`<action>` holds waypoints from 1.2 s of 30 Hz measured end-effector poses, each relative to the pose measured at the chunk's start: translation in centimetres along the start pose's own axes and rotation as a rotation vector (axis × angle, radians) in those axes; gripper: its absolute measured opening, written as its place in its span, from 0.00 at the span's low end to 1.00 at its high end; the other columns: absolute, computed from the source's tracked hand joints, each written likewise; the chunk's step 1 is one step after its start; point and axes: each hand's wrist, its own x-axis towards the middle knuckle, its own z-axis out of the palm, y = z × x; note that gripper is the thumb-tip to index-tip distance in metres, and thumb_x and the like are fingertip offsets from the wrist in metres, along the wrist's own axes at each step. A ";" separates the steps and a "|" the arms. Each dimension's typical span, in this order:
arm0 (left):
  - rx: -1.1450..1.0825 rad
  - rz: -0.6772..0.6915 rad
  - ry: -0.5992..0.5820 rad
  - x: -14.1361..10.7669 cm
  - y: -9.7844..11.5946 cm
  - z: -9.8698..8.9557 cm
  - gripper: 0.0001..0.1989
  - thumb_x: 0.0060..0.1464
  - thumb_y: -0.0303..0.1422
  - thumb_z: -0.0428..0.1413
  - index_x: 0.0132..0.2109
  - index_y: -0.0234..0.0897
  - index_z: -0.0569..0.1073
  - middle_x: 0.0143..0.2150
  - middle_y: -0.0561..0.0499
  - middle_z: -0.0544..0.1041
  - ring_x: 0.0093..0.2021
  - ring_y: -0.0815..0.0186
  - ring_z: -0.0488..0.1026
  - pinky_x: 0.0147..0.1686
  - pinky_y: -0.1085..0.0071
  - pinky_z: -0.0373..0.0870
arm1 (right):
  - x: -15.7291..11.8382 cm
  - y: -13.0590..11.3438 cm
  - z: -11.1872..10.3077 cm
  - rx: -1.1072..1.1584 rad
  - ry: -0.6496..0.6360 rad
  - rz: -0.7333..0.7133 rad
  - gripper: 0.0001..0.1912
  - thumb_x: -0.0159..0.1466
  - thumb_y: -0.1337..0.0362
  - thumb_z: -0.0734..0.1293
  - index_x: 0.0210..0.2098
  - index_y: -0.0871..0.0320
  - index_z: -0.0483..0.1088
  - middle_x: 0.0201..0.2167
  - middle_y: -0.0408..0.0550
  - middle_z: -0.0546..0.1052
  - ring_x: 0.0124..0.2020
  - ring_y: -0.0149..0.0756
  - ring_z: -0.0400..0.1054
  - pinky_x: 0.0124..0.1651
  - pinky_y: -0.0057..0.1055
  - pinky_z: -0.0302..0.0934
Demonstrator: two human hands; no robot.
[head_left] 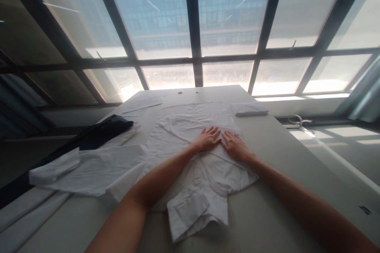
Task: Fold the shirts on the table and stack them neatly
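Note:
A white shirt point(178, 130) lies spread on the white table point(267, 158), wrinkled in its middle. One sleeve point(109, 166) stretches out to the left, and another cuffed part point(196, 209) is folded toward me at the near side. My left hand point(208, 139) rests flat on the cloth with its fingers stretched out. Close beside it, my right hand point(235, 145) also lies palm down on the shirt, fingers extended. The two hands nearly meet at the thumbs, and neither grips anything.
Dark clothing point(109, 128) and other white cloth point(32, 209) lie along the left edge. A folded white cloth point(249, 109) sits at the right back, papers point(142, 104) at the left back. Beyond the table stand large windows point(228, 12). A whitish ring-shaped object point(295, 118) is at the right.

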 end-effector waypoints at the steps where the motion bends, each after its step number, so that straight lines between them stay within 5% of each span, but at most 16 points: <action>1: 0.000 -0.007 0.003 0.0 -0.3 -0.1 0.34 0.70 0.54 0.33 0.75 0.45 0.49 0.77 0.47 0.45 0.76 0.53 0.40 0.70 0.45 0.39 | 0.0 0.0 0.0 -0.004 -0.001 -0.005 0.33 0.73 0.54 0.52 0.71 0.67 0.55 0.72 0.60 0.55 0.73 0.46 0.47 0.72 0.46 0.42; 14: 0.022 -0.365 -0.034 -0.5 -7.9 -2.3 0.33 0.68 0.54 0.35 0.75 0.49 0.50 0.77 0.50 0.45 0.75 0.45 0.39 0.68 0.40 0.41 | 0.0 0.2 0.1 -0.045 -0.016 0.007 0.33 0.72 0.57 0.53 0.71 0.69 0.55 0.72 0.60 0.54 0.73 0.45 0.47 0.72 0.45 0.41; 36: 0.034 -0.403 0.037 -0.6 -8.3 -1.8 0.31 0.68 0.51 0.38 0.73 0.48 0.54 0.77 0.50 0.48 0.75 0.45 0.42 0.68 0.41 0.43 | -0.1 0.0 0.0 -0.039 -0.018 0.009 0.32 0.72 0.57 0.53 0.71 0.69 0.55 0.72 0.59 0.54 0.73 0.45 0.47 0.73 0.44 0.41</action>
